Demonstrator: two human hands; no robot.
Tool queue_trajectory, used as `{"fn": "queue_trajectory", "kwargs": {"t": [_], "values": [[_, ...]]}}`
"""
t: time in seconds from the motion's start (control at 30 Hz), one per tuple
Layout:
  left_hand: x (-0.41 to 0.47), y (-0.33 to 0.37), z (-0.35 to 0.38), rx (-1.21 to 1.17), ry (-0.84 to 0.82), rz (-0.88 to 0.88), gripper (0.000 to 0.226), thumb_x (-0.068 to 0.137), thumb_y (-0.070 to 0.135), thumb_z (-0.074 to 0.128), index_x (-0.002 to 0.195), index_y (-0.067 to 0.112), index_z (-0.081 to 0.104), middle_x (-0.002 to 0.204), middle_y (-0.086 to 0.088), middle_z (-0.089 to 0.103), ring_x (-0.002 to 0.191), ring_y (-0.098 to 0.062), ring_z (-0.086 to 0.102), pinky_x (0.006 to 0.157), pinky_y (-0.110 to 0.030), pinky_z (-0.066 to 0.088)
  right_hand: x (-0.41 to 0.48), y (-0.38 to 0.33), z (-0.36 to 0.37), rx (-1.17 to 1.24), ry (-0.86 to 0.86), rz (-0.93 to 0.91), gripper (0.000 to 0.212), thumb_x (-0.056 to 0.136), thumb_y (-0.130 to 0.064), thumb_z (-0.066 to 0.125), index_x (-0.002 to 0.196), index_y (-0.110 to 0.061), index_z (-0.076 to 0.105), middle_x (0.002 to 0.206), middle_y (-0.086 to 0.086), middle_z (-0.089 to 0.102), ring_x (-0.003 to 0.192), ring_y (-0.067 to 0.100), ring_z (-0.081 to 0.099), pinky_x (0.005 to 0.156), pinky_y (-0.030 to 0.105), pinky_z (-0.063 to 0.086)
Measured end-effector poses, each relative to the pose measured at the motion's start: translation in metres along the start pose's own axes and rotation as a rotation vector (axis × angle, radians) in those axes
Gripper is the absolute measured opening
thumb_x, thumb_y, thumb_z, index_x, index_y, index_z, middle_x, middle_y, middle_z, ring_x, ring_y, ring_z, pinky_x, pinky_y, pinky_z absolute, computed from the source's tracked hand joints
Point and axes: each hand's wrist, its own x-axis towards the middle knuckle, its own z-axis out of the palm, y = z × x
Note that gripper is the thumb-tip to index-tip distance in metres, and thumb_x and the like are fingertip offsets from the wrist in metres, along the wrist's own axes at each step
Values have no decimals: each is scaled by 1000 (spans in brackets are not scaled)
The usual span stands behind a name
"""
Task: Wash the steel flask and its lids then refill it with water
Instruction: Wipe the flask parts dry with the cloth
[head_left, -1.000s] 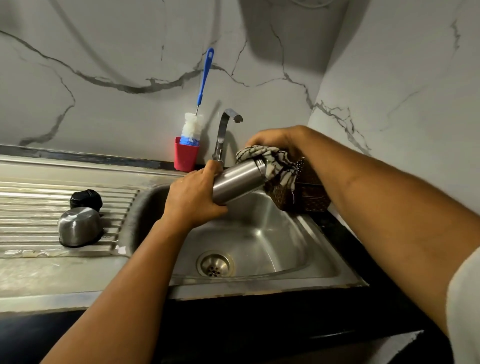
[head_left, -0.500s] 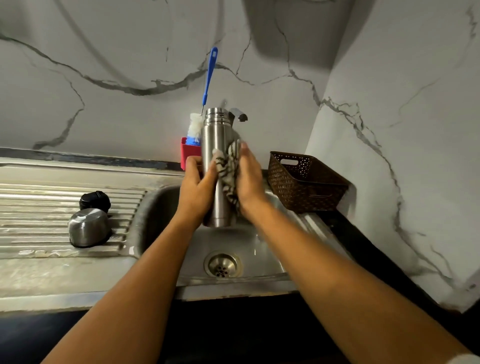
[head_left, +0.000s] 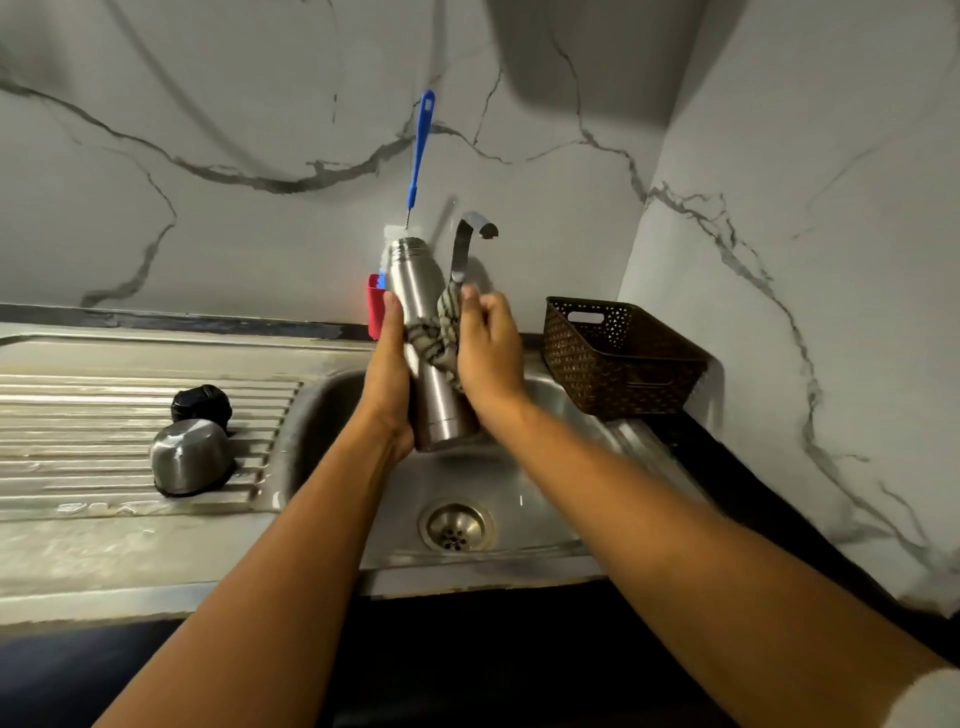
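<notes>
Left hand (head_left: 387, 374) grips steel flask (head_left: 420, 283) from left; fingertips hidden behind it. Right hand (head_left: 488, 353), blurred, fingers curled on striped cloth (head_left: 441, 332), pressing it to flask's right side. Flask upright, mouth open, over sink (head_left: 317, 426) basin near back edge. Steel lid (head_left: 189, 457), mouth-down, just beside black lid (head_left: 201, 404) on drainboard (head_left: 78, 415), near basin edge. Behind flask: tap (head_left: 466, 244); red holder (head_left: 374, 306) mostly hidden; brush (head_left: 420, 150) head covered. Brown basket (head_left: 623, 358) at worktop's right back corner.
</notes>
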Motion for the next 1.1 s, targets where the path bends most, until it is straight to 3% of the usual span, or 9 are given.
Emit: {"fn": "queue_trajectory", "kwargs": {"t": [0.1, 0.23, 0.43, 0.5, 0.57, 0.67, 0.9, 1.03, 1.1], "values": [[8, 1, -13, 16, 53, -24, 107, 65, 92, 66, 143, 20, 57, 129, -21, 70, 113, -36, 72, 94, -51, 60, -39, 37, -4, -61, -131, 147, 49, 111, -42, 36, 98, -4, 63, 92, 10, 70, 84, 22, 67, 80, 36, 56], [6, -5, 0, 108, 62, 62, 63, 96, 67, 56, 136, 19, 58, 118, -16, 75, 104, -32, 76, 83, -43, 64, -14, 20, -3, 202, -15, 433, 45, 109, -42, 42, 98, -9, 70, 96, 11, 74, 89, 29, 72, 84, 44, 59], [12, -13, 7, 151, 54, 87, 34, 110, 43, 43, 141, 37, 55, 125, -3, 71, 113, -23, 70, 88, -40, 58, 29, -8, -9, -100, 56, 24, 38, 104, -40, 56, 93, -8, 74, 85, 8, 73, 78, 19, 69, 76, 41, 59], [16, -14, -2, 42, 128, 46, 34, 109, 41, 44, 139, 34, 59, 127, -10, 72, 115, -29, 71, 87, -45, 60, 3, 5, -1, -139, -28, -76, 34, 105, -36, 55, 122, -12, 72, 111, 6, 73, 101, 18, 69, 92, 39, 57], [20, -13, -13, -71, 196, -25, 51, 103, 57, 45, 137, 23, 65, 128, -16, 72, 115, -32, 72, 84, -42, 61, -30, 24, 7, -194, -171, -121, 48, 106, -34, 51, 151, -18, 50, 142, 9, 56, 128, 20, 57, 110, 38, 47], [17, -11, -18, -67, 150, -77, 79, 94, 79, 41, 132, 15, 70, 123, -15, 75, 108, -28, 75, 82, -38, 61, -48, 35, 4, -263, -243, -111, 54, 109, -31, 43, 161, -19, 33, 157, 10, 39, 142, 22, 43, 116, 34, 37], [14, 1, 1, -111, 34, -51, 72, 91, 77, 53, 132, 21, 70, 122, -10, 76, 113, -26, 73, 100, -44, 57, 18, -5, 12, -211, -359, -3, 58, 106, -46, 37, 160, -23, 32, 157, 10, 45, 141, 27, 47, 117, 49, 39], [22, 0, -18, -78, 134, -44, 73, 81, 67, 75, 131, 15, 69, 119, -14, 76, 105, -30, 76, 85, -43, 62, -13, 15, 9, -70, -465, 96, 44, 108, -43, 40, 151, -32, 41, 138, 6, 62, 121, 26, 62, 106, 50, 50], [22, 0, -22, -83, 193, -22, 75, 76, 61, 83, 129, 11, 67, 116, -17, 77, 102, -33, 77, 85, -46, 62, -25, 18, 1, 160, -450, 319, 38, 108, -43, 43, 141, -26, 52, 119, 8, 71, 103, 25, 70, 88, 43, 61]]}}
